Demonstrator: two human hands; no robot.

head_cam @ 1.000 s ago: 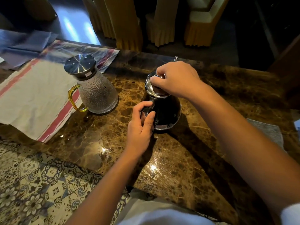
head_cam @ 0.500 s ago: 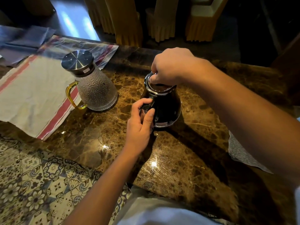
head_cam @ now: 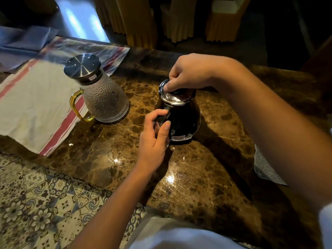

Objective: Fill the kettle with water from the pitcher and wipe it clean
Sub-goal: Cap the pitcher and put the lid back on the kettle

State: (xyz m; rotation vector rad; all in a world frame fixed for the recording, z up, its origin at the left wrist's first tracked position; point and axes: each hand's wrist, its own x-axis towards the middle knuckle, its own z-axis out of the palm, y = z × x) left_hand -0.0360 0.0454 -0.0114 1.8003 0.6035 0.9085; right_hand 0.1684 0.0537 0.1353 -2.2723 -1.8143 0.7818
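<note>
Left grip [head_cam: 154,139] closed around the kettle [head_cam: 183,119] handle; right grip [head_cam: 190,72] pinches the lid [head_cam: 172,99] — pitcher [head_cam: 102,97] stands capped near the bench's [head_cam: 206,177] left edge.

L hand [head_cam: 154,139] grips kettle [head_cam: 183,119] handle, R hand [head_cam: 190,72] pinches its lid (shiny metal); pitcher [head_cam: 100,94] w/ yellow handle stands just left on marble tabletop [head_cam: 206,177].

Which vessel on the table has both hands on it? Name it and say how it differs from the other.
The dark kettle: left hand on its handle, right hand on its lid. The textured glass pitcher stands untouched beside it.
</note>
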